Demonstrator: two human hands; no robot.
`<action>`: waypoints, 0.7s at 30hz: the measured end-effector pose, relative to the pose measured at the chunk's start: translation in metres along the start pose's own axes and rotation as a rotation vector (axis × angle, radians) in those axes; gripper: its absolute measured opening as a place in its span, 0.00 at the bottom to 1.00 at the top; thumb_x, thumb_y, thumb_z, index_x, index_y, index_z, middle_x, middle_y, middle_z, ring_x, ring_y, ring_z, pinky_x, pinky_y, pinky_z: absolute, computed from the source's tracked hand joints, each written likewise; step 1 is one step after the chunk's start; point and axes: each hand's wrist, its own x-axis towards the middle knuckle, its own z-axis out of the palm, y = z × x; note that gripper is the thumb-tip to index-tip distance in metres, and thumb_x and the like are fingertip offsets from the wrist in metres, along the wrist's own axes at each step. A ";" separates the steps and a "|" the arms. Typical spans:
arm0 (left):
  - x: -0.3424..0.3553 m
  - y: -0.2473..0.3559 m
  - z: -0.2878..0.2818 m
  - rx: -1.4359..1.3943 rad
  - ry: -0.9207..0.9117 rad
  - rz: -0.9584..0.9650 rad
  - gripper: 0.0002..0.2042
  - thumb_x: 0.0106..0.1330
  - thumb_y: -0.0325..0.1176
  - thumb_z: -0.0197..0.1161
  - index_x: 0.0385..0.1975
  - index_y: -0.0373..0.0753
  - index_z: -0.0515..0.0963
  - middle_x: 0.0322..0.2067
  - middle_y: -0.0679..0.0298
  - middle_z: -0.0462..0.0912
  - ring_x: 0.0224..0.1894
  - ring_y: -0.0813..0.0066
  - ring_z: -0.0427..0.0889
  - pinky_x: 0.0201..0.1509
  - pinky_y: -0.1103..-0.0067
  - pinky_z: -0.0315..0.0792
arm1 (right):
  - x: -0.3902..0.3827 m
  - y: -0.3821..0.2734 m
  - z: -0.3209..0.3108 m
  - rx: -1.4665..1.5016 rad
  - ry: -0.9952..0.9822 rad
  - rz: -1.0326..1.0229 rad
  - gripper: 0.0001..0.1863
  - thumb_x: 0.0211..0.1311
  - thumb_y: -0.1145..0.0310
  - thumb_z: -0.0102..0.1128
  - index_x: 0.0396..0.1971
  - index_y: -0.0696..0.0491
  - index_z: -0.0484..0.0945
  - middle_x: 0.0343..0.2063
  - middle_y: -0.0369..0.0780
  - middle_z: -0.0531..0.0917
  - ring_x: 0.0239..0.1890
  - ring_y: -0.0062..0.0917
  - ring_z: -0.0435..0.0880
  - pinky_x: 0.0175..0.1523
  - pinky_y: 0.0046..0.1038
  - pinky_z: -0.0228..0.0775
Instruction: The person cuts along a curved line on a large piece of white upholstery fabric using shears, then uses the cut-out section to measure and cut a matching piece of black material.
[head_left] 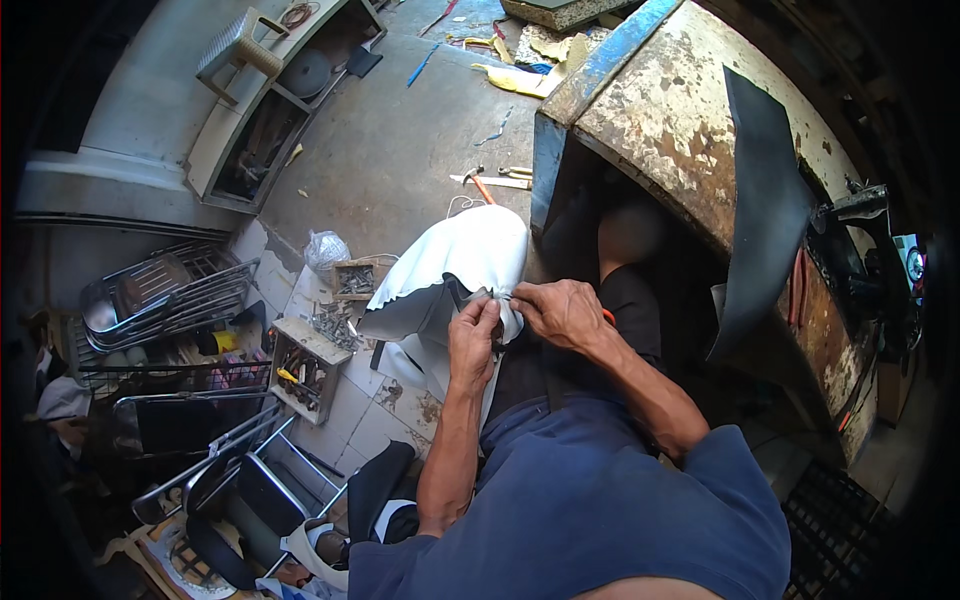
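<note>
A piece of white sheet material (460,245) with a dark grey underside lies bunched over my lap and knees; it looks like upholstery vinyl. My left hand (473,345) is closed, its fingertips pinching the gathered edge of the sheet. Right beside it, my right hand (562,310) pinches the same edge, thumb and forefinger pressed together. Whether something small sits between the fingertips is hidden. By my right wrist shows a bit of an orange-red handle (608,316); the tool it belongs to cannot be made out.
A hammer (478,184) lies on the floor ahead. To the left stand wooden boxes (305,368) of small hardware, a plastic bag (325,250) and stacked metal chair frames (165,290). A worn workbench (670,120) with a hanging black sheet (765,210) rises at the right.
</note>
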 end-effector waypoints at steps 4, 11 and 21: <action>-0.001 -0.003 -0.007 0.013 -0.025 0.003 0.08 0.73 0.31 0.63 0.42 0.33 0.82 0.25 0.75 0.76 0.23 0.89 0.66 0.27 0.86 0.59 | 0.001 0.002 -0.001 -0.024 -0.030 -0.035 0.12 0.66 0.55 0.60 0.38 0.45 0.86 0.23 0.46 0.85 0.29 0.45 0.86 0.34 0.46 0.75; -0.001 0.001 -0.006 0.049 -0.026 0.003 0.08 0.73 0.32 0.62 0.42 0.33 0.82 0.24 0.76 0.75 0.22 0.90 0.65 0.26 0.86 0.58 | 0.004 0.003 -0.006 -0.100 -0.042 -0.097 0.12 0.64 0.55 0.61 0.38 0.45 0.86 0.21 0.44 0.84 0.26 0.43 0.85 0.29 0.44 0.74; 0.002 0.005 -0.010 0.096 -0.060 -0.034 0.09 0.75 0.33 0.60 0.40 0.34 0.83 0.23 0.76 0.74 0.22 0.90 0.64 0.26 0.86 0.58 | 0.013 0.009 -0.014 -0.113 -0.110 -0.243 0.10 0.64 0.58 0.62 0.34 0.46 0.86 0.23 0.45 0.85 0.27 0.44 0.86 0.34 0.45 0.76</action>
